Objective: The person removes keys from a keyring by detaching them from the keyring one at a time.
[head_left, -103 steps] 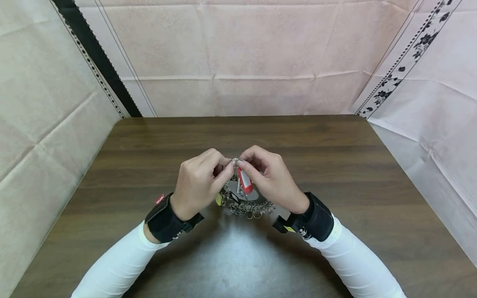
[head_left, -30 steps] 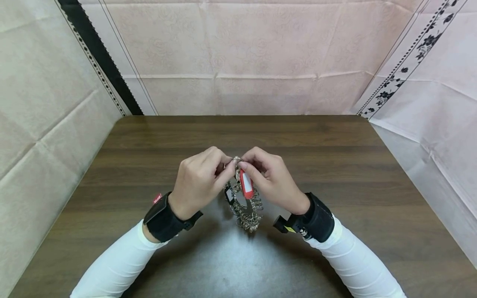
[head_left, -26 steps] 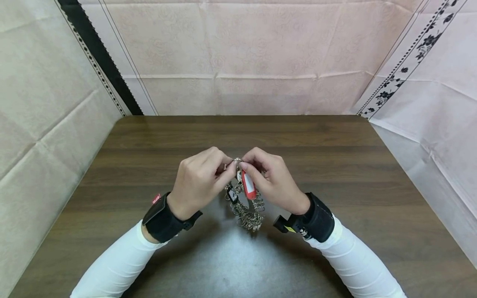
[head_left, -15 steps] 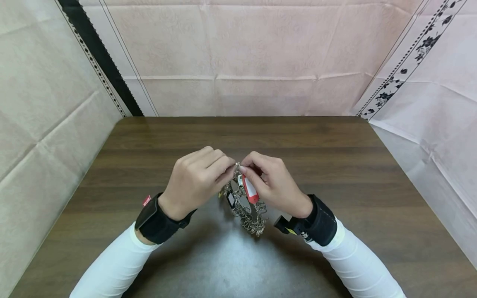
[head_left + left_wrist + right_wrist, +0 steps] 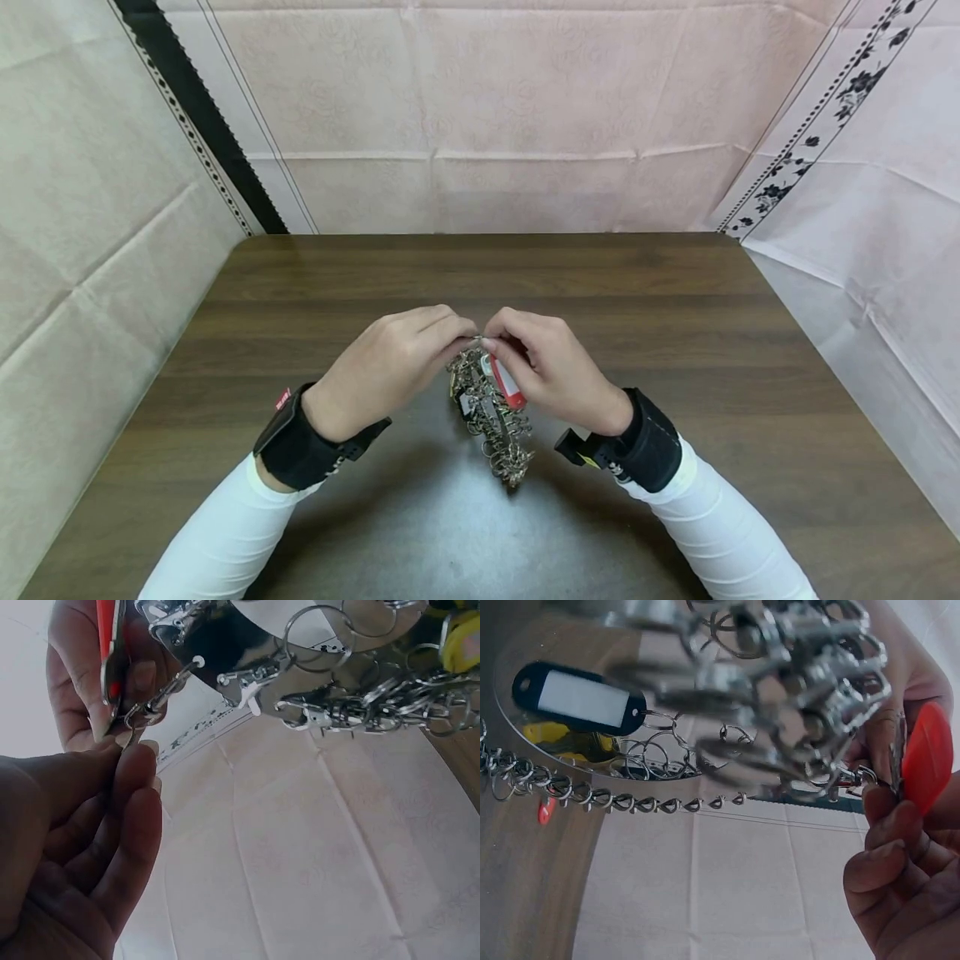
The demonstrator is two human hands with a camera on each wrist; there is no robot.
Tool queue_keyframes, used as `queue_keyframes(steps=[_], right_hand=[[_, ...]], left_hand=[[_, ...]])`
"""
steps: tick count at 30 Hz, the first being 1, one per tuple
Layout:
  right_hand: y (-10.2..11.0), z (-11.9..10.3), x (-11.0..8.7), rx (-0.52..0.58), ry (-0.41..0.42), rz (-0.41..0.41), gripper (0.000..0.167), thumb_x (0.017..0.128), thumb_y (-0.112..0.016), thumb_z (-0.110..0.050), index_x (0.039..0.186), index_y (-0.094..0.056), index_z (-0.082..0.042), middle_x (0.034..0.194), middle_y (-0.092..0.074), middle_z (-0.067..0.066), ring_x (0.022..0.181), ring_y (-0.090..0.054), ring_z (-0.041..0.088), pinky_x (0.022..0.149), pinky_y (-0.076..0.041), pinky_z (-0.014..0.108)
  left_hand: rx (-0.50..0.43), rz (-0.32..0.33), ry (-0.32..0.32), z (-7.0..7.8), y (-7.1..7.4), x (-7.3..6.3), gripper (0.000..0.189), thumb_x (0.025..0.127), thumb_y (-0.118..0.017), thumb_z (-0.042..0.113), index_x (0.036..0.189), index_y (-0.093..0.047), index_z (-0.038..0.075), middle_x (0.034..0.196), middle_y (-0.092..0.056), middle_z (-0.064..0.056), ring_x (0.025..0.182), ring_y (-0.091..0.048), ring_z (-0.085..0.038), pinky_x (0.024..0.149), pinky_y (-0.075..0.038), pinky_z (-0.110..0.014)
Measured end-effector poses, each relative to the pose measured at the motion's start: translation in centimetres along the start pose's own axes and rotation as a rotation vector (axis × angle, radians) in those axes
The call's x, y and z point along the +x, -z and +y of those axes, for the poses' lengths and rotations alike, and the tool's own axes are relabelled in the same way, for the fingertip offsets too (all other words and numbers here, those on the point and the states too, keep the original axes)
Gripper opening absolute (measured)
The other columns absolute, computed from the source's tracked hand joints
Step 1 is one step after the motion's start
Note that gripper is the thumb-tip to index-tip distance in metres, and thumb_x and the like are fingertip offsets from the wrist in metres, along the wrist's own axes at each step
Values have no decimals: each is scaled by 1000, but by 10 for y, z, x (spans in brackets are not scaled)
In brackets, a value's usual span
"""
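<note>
Both hands meet above the middle of the table, thumbs and fingertips close together. My left hand pinches a small metal clasp at the top of a round metal key holder. The holder hangs tilted below, lined with several clasps and split rings. My right hand pinches the ring end of a red key tag with a white label; a metal key lies against it. In the right wrist view a dark key tag and a yellow tag hang from the holder. The fingertips partly hide the join.
The wooden table stretches around the hands. Pale cloth hangs behind it and on both sides. Each wrist wears a black strap, the left strap and the right strap.
The holder has turned more edge-on, its lower end coming nearer the person. My left hand has flattened and its wrist shifted left. My right hand has moved slightly down, keeping the red key tag.
</note>
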State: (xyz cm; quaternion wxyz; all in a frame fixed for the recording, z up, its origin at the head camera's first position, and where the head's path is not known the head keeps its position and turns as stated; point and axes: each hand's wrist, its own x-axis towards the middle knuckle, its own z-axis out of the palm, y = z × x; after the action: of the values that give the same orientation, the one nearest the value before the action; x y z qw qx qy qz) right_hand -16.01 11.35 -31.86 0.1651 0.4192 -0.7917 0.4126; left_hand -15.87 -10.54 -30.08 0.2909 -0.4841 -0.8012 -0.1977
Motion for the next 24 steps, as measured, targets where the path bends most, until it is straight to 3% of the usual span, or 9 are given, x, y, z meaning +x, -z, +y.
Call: queue_keyframes(steps=[6, 14, 24], right_hand=[[4, 0, 0, 53, -49, -48, 5, 98, -62, -2, 95, -63, -5, 81, -63, 3, 67, -55, 6, 56, -48, 23], [6, 0, 2, 164, -184, -48, 4, 98, -64, -6, 97, -64, -3, 84, -66, 6, 66, -57, 10, 55, -49, 23], [4, 5, 2, 221, -210, -18, 6, 97, -65, -5, 99, -63, 0, 81, -62, 7, 62, -54, 13, 53, -45, 23]], left_hand=[[-47, -3, 31, -2, 0, 0, 13, 91, -73, 2, 103, -69, 4, 88, -66, -2, 78, -59, -10, 72, -55, -25], [-191, 110, 169, 0, -11, 1, 5, 93, -70, 2, 96, -68, 5, 85, -66, -2, 76, -56, -10, 68, -50, -26], [-306, 169, 333, 3, -18, 2, 4, 95, -69, 5, 98, -69, 7, 85, -63, -2, 75, -54, -7, 65, -48, -26]])
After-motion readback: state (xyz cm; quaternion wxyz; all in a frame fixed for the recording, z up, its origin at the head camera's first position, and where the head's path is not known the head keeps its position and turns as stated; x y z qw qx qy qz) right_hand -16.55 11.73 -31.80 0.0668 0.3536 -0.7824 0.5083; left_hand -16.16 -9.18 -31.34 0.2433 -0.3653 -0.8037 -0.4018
